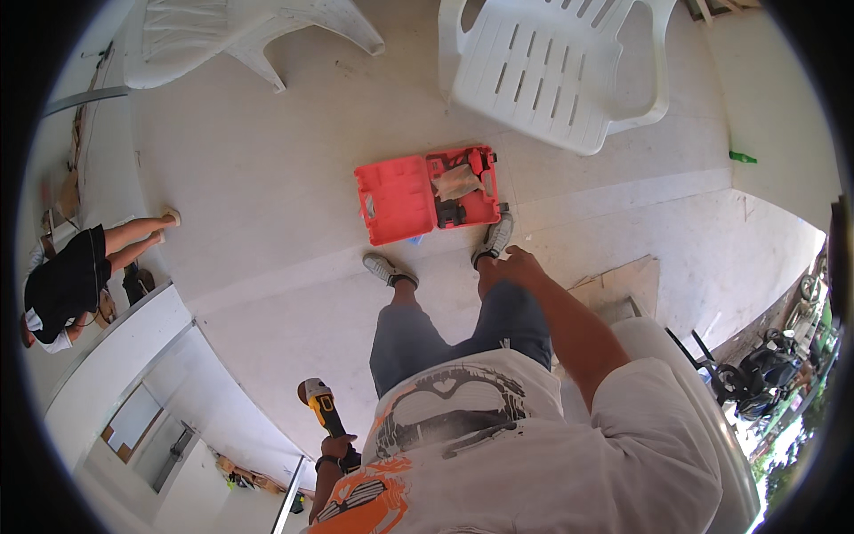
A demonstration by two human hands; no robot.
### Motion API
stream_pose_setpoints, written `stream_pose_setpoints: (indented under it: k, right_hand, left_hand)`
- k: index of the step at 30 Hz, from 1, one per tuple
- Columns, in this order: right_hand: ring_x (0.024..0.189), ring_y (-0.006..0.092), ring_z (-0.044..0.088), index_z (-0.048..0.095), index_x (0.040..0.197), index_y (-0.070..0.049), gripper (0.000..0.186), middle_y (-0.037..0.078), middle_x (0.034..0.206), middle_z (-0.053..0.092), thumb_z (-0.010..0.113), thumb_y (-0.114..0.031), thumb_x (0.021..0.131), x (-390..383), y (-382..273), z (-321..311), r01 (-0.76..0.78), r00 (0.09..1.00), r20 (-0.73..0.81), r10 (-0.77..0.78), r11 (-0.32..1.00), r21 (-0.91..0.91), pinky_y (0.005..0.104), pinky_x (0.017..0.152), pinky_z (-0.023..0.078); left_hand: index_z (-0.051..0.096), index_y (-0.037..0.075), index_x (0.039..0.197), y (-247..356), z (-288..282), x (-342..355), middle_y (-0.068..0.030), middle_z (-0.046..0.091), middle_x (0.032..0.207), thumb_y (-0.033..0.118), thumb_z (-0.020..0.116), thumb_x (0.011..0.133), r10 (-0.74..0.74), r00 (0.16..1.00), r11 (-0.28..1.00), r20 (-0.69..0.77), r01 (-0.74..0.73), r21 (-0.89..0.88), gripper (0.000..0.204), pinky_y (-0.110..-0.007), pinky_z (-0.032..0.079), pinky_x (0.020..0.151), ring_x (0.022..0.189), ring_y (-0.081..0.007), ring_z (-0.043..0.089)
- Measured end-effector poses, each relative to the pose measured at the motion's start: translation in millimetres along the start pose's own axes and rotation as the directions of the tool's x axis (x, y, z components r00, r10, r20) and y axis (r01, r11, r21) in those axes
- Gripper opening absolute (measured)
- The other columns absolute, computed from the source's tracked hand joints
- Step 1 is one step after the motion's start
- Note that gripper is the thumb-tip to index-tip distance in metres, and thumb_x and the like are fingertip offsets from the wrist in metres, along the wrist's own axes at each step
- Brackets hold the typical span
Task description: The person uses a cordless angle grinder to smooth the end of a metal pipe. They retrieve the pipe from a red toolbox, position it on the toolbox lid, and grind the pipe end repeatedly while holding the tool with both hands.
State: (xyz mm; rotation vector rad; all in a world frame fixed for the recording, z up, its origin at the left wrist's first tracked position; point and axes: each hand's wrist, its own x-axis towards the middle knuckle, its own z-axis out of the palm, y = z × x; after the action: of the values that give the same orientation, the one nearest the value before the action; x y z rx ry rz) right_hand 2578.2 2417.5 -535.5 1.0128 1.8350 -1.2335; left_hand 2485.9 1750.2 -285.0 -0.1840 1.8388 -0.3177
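Observation:
My left hand [338, 446] grips a yellow and black power tool [325, 409], which looks like an angle grinder, low at my left side. My right hand [518, 267] is in front of my right thigh, fingers loosely bent and apart, with nothing visible in them. Just beyond my shoes lies an open red plastic case [392, 200] on the floor [249, 178]. Its right half holds red and black tool parts [452, 212] and a crumpled beige bag or paper [458, 182].
White plastic chairs [551, 67] stand ahead. Another person [67, 285] sits or bends at the left, along a low white wall [116, 343]. A cardboard sheet [614, 285] lies on the right, a green object [743, 157] by the right wall, motorbikes [765, 374] farther right.

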Motion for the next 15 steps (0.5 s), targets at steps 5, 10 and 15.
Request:
stream_pose_setpoints:
  k: [5, 10, 15]
  right_hand:
    - [0.123, 0.0388, 0.063, 0.065, 0.128, 0.007, 0.064, 0.027, 0.128, 0.066, 0.061, -0.049, 0.099, 133, -120, 113, 0.275, 0.928, 0.251, -0.274, 0.961, 0.034, 0.0443, 0.107, 0.049]
    - [0.121, 0.0397, 0.063, 0.056, 0.134, 0.006, 0.074, 0.027, 0.129, 0.065, 0.076, -0.046, 0.086, 266, -214, 243, 0.193, 0.956, 0.160, -0.245, 0.939, 0.283, 0.0455, 0.107, 0.049]
    - [0.146, 0.0416, 0.042, 0.020, 0.161, 0.002, 0.101, 0.031, 0.159, 0.036, 0.078, -0.034, 0.087, 358, -279, 318, 0.122, 0.986, -0.136, -0.097, 0.975, 0.187, 0.0465, 0.115, 0.041]
  left_hand:
    - [0.071, 0.000, 0.093, 47, -42, 56, -0.0127, 0.075, 0.081, 0.032, 0.090, 0.071, -0.303, 0.953, 0.860, 0.010, 0.277, -0.429, 0.044, -0.042, 0.058, 0.077, 0.079, -0.0284, 0.074]
    - [0.064, -0.001, 0.108, 77, -103, 140, -0.0181, 0.075, 0.095, 0.028, 0.091, 0.069, -0.201, 0.967, 0.941, -0.155, 0.146, -0.306, 0.055, -0.044, 0.058, 0.080, 0.087, -0.0351, 0.074]
    - [0.060, 0.002, 0.107, 90, -142, 185, -0.0177, 0.074, 0.090, 0.024, 0.088, 0.068, -0.099, 0.966, 0.970, -0.238, 0.040, -0.239, 0.052, -0.048, 0.058, 0.076, 0.083, -0.0377, 0.074]
